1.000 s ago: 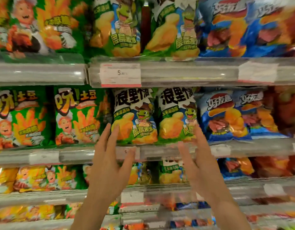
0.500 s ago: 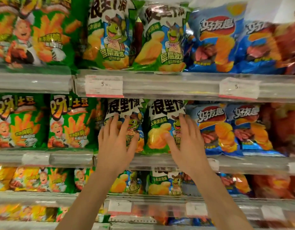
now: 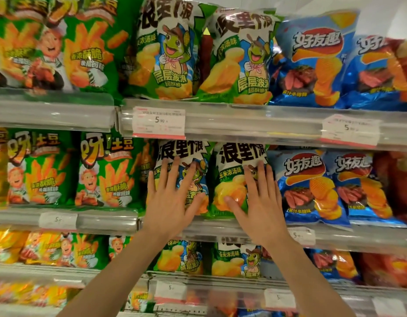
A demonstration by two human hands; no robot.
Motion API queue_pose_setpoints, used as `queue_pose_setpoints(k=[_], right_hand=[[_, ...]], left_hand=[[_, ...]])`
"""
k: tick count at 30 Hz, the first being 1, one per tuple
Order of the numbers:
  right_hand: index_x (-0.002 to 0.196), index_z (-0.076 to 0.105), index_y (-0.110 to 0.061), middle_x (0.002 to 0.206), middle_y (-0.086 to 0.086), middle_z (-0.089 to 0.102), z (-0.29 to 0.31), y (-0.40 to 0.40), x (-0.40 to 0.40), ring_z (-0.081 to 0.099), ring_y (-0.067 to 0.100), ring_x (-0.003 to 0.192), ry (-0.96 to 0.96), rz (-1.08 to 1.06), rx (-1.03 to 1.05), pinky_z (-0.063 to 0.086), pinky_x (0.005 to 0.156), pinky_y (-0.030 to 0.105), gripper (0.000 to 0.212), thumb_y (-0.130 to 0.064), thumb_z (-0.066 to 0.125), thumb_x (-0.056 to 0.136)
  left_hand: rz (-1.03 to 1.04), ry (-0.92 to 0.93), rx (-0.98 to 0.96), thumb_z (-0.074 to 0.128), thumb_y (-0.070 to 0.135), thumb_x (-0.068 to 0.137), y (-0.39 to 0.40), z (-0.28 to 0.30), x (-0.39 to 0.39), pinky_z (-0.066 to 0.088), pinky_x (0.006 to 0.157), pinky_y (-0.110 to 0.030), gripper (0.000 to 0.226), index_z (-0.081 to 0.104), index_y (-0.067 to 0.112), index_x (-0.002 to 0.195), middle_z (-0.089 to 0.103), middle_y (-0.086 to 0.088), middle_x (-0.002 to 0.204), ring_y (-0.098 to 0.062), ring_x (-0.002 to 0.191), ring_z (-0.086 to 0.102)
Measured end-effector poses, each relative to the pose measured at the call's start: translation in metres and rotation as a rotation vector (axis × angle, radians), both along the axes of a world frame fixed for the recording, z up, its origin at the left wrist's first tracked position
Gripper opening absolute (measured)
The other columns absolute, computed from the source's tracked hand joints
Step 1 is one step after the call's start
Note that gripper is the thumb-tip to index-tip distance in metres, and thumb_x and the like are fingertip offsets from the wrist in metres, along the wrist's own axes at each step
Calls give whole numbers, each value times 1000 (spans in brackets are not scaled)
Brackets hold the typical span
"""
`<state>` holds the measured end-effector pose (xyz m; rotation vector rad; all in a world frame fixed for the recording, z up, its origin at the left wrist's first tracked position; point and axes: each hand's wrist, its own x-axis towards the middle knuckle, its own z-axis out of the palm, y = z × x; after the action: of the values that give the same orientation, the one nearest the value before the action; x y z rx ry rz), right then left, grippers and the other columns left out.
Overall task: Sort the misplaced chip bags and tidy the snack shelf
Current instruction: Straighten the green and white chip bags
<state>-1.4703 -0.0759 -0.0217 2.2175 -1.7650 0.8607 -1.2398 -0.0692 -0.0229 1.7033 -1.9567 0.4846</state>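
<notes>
Two green-and-white chip bags with a cartoon turtle stand side by side on the middle shelf. My left hand (image 3: 172, 197) lies flat with spread fingers on the left turtle bag (image 3: 177, 152). The right turtle bag (image 3: 234, 165) has my right hand (image 3: 259, 202) pressed flat against its front. Neither hand curls round a bag. Both palms cover the bags' lower halves.
Green fries bags (image 3: 106, 170) stand left of the hands, blue chip bags (image 3: 305, 184) right. The shelf above holds the same three kinds (image 3: 168, 51). Clear shelf rails with price tags (image 3: 158, 121) run across. Lower shelves hold more bags (image 3: 239, 259).
Both hands rose from below the shelf rail and came to rest flat on the two turtle bags. The view moved closer to the shelf.
</notes>
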Motion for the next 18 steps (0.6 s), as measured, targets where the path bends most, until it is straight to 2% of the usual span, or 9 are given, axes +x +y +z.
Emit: queue_pose_setpoints(k=[4, 12, 15, 18], right_hand=[[163, -4, -30, 170, 1, -19, -1, 0, -2, -20, 21, 155, 5, -10, -4, -3, 125, 47, 90, -81, 19, 92], [163, 7, -27, 172, 4, -6, 1, 5, 3, -11, 22, 157, -51, 0, -17, 1, 126, 50, 88, -76, 27, 93], [159, 24, -20, 170, 8, 14, 19, 5, 13, 7, 25, 157, -108, 48, -70, 9, 126, 49, 79, -66, 37, 96], [149, 43, -14, 156, 12, 42, 43, 3, 32, 37, 29, 144, -150, 111, -134, 29, 117, 43, 61, -49, 51, 100]], left_hand=[[-5, -41, 9, 19, 74, 97, -1, 1, 4, 15, 120, -65, 74, 11, 35, 160, 8, -8, 169, -34, 156, -1], [-2, -37, 5, 21, 71, 99, 2, -1, 1, 17, 119, -64, 74, 12, 32, 161, 8, -11, 169, -35, 156, 1], [-56, 69, -3, 17, 72, 98, 5, -1, 3, 14, 122, -61, 74, 13, 33, 161, 5, -6, 170, -28, 157, -2], [-105, 262, -5, 17, 69, 99, 9, -1, 12, 15, 124, -56, 70, 13, 34, 160, 1, -1, 170, -22, 157, -4]])
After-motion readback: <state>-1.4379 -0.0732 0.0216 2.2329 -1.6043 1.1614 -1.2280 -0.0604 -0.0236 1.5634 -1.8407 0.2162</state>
